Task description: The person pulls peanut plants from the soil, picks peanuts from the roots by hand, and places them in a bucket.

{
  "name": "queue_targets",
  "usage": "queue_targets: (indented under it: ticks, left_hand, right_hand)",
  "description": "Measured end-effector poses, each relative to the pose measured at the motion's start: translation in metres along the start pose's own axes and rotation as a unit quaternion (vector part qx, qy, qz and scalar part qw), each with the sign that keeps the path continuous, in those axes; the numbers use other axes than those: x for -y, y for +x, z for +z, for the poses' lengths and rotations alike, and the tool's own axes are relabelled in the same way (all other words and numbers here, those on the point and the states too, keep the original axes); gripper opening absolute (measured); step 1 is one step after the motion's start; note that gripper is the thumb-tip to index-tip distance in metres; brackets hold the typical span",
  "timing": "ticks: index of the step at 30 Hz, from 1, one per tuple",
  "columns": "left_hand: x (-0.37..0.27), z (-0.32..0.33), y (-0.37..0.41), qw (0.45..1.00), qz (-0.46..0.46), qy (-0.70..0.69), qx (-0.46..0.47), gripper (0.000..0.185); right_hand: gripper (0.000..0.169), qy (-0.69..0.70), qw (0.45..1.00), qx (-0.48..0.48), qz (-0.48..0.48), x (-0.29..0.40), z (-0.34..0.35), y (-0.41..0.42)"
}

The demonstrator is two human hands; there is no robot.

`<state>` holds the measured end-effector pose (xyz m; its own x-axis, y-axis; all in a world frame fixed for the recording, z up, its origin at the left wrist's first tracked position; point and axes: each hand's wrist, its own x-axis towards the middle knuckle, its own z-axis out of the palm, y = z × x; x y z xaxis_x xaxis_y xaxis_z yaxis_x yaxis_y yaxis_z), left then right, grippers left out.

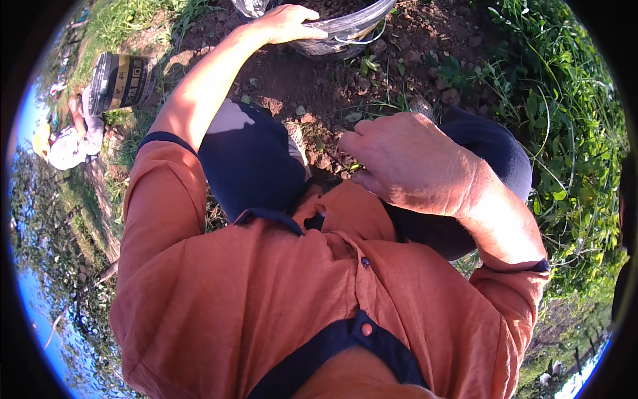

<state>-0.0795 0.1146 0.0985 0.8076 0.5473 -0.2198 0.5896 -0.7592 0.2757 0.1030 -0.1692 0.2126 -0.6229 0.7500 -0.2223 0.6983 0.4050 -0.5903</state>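
Observation:
At the top of the head view a dark plastic bucket with a thin wire handle stands on bare soil, tilt unclear, with brown lumpy contents partly in sight. My left hand rests at the bucket's near rim, its thumb and fingers spread; whether it grips the rim is not clear. My right hand is raised in front of my knees, with its fingers curled. Nothing shows between those fingers, but the palm side is hidden. Crumbly soil lies between my feet and the bucket.
A second dark bucket bearing writing stands at the left. Beyond it, at the far left, a person in light clothing is low to the ground. Dense green plants line the right side. My bent knees frame the soil in front of me.

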Motion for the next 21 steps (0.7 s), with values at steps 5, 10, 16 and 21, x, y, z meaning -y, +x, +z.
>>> queue_targets:
  ticks: [5, 10, 16, 21]
  left_hand:
    - [-0.033, -0.018, -0.006, 0.993, -0.054, 0.055, -0.084, 0.051]
    - [-0.016, -0.011, -0.011, 0.986, -0.023, 0.048, -0.158, 0.046]
    - [-0.006, -0.008, -0.003, 0.981, 0.006, 0.024, -0.192, 0.042]
    - [0.000, -0.009, -0.005, 0.978, 0.015, 0.018, -0.208, 0.041]
  right_hand:
    - [0.030, -0.025, 0.997, 0.034, 0.062, -0.045, -0.002, 0.000]
    - [0.034, -0.038, 0.977, 0.139, 0.157, -0.122, 0.016, 0.027]
    - [0.045, -0.072, 0.959, 0.127, 0.241, -0.239, 0.081, 0.087]
    - [0.044, -0.041, 0.954, 0.020, 0.295, -0.303, 0.135, 0.170]
